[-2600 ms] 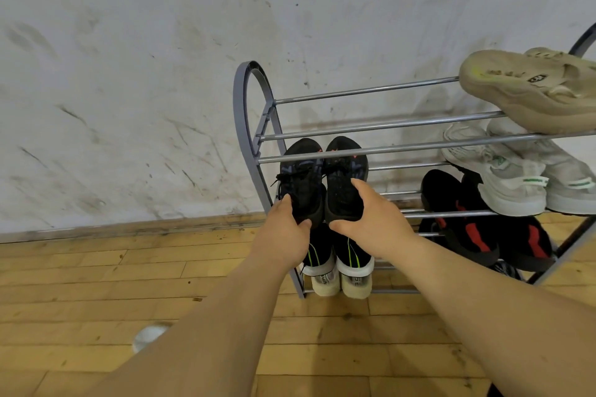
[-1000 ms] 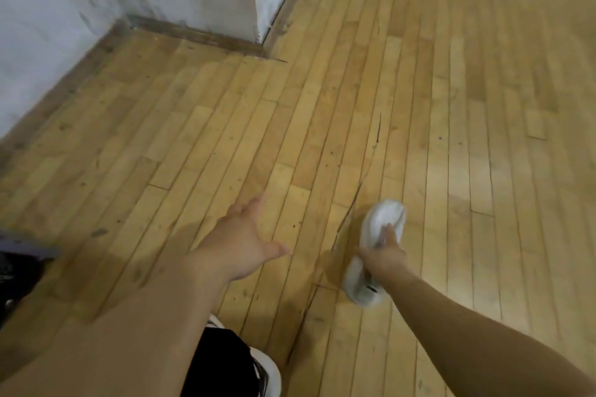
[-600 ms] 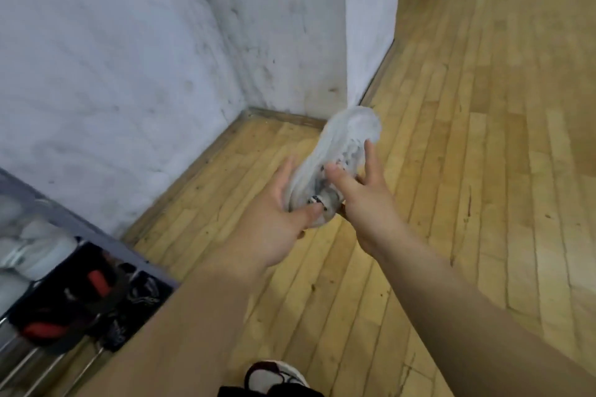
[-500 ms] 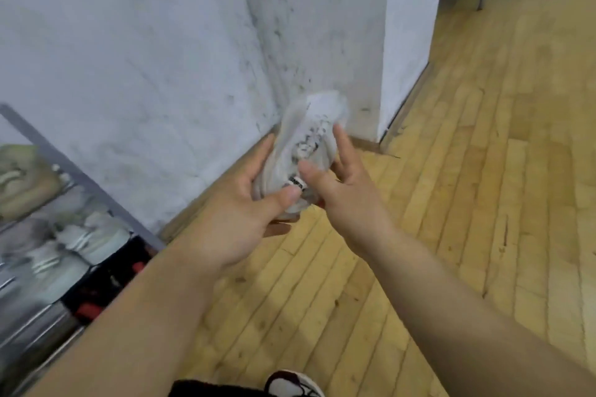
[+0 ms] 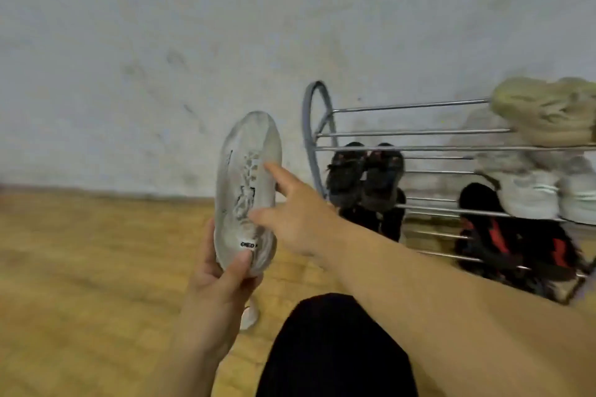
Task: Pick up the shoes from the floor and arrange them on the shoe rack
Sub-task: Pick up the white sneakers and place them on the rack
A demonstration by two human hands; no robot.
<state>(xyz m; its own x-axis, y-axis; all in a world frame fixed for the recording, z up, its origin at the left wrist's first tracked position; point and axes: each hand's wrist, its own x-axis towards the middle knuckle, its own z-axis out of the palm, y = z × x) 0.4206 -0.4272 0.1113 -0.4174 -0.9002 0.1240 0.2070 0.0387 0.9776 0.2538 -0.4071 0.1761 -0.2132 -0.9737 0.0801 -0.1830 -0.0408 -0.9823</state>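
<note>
Left hand [image 5: 222, 274] has the shoe [image 5: 246, 187] by its lower end, thumb curled up over the front, fingers wrapped behind. That's a change: half a second ago both hands cupped it. Right hand [image 5: 296, 219] has loosened off, with only a straight index finger and thumb lying on the shoe's face, the other fingers hidden. The shoe stands upright now, in the air over the floor [image 5: 80, 267], just left of the rack [image 5: 419, 148] and not yet on it. The view has swung, too: the rack was at the left edge, now it fills the right. On it are a black pair [image 5: 364, 174] at the near end, a tan pair [image 5: 548, 109] up top, white sneakers [image 5: 532, 190] below and a black-and-red pair [image 5: 509, 242] lowest. It's all blurred.
</note>
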